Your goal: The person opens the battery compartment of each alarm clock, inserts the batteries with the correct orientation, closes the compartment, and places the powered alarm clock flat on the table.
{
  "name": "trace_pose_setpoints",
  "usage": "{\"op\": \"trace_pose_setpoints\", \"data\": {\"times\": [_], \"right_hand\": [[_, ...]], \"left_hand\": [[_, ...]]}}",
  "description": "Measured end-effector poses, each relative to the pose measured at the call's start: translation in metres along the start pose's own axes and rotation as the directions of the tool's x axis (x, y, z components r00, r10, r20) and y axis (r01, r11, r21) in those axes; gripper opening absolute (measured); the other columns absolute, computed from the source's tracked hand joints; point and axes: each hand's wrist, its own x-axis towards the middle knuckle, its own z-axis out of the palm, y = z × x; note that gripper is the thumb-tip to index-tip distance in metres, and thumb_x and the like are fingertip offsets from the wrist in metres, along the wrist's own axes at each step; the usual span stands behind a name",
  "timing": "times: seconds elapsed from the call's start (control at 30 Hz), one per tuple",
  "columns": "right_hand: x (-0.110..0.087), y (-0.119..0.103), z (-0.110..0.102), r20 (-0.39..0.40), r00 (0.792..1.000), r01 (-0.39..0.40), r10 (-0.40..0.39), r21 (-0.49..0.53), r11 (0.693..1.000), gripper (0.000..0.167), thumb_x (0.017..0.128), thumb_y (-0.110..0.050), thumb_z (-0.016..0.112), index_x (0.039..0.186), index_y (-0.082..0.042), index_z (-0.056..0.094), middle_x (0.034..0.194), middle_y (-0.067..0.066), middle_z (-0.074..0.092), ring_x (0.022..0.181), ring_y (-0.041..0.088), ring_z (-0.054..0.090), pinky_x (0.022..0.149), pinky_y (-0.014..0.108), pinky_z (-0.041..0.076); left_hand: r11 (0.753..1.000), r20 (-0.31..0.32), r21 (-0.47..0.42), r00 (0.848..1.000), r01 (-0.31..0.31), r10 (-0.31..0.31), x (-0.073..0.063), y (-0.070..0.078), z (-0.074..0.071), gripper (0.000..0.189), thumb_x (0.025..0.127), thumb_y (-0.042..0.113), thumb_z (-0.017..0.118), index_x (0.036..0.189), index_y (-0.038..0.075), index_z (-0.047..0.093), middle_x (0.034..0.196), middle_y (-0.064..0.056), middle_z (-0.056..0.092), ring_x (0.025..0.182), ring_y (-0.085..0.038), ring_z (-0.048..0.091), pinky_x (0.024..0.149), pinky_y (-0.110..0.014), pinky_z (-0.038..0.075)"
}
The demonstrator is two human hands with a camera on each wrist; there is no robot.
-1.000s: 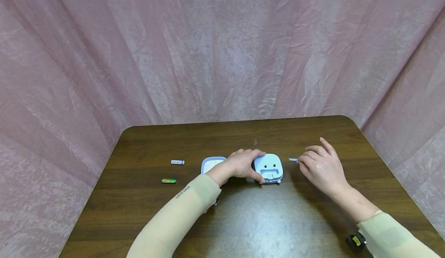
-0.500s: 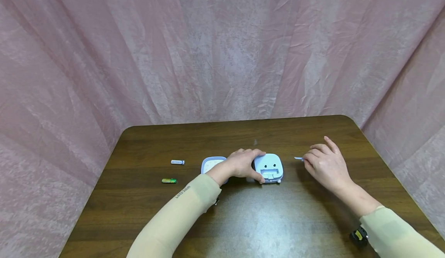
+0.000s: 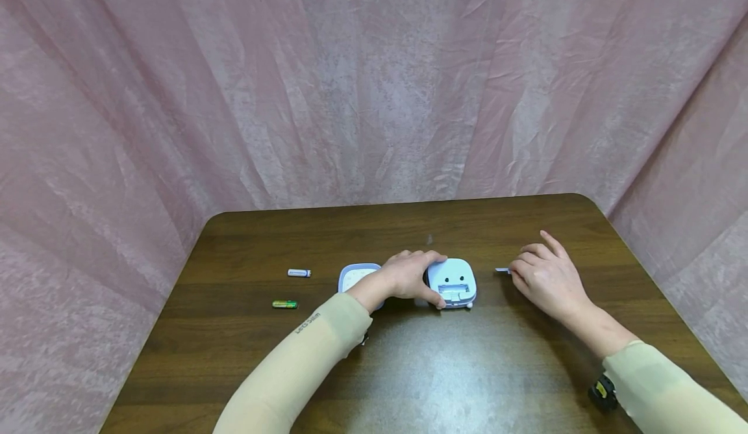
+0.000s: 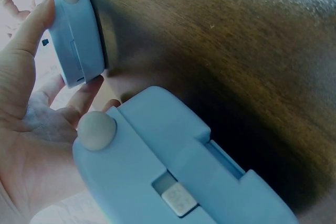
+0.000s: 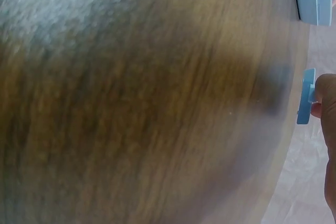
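Observation:
My left hand grips a light-blue, rounded-square device by its left side, thumb at the front edge and fingers at the back. The device lies on the table with an uncovered battery compartment facing up; no battery shows in it. To its right, my right hand pinches a small light-blue cover between thumb and finger, raised off the table, with another finger sticking out. Under my left wrist lies a second light-blue device, partly hidden, its pale face upward in the head view.
On the left of the brown wooden table lie a white-and-blue battery and a green battery, apart from each other. A pink curtain hangs behind the table's far edge.
My right hand has drawn slightly to the right, away from the device, with the cover, then dipped a little. The left hand and the device it holds have stayed in place.

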Motion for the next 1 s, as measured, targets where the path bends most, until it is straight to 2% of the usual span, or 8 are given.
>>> {"op": "trace_pose_setpoints", "data": {"times": [1.0], "right_hand": [[-0.011, 0.003, 0.005, 0.037, 0.999, 0.033, -0.033, -0.008, 0.999, 0.015, 0.084, -0.014, 0.061, 0.081, -0.005, 0.073, 0.078, 0.007, 0.071, 0.089, 0.035, 0.063, 0.114, 0.064, 0.026]], "left_hand": [[1.000, 0.005, -0.014, 1.000, 0.003, -0.003, 0.000, 0.000, 0.000, 0.092, 0.078, 0.061, 0.083, 0.155, 0.029, 0.044, 0.151, 0.002, 0.051, 0.125, -0.023, 0.051, 0.104, -0.040, 0.040]]}}
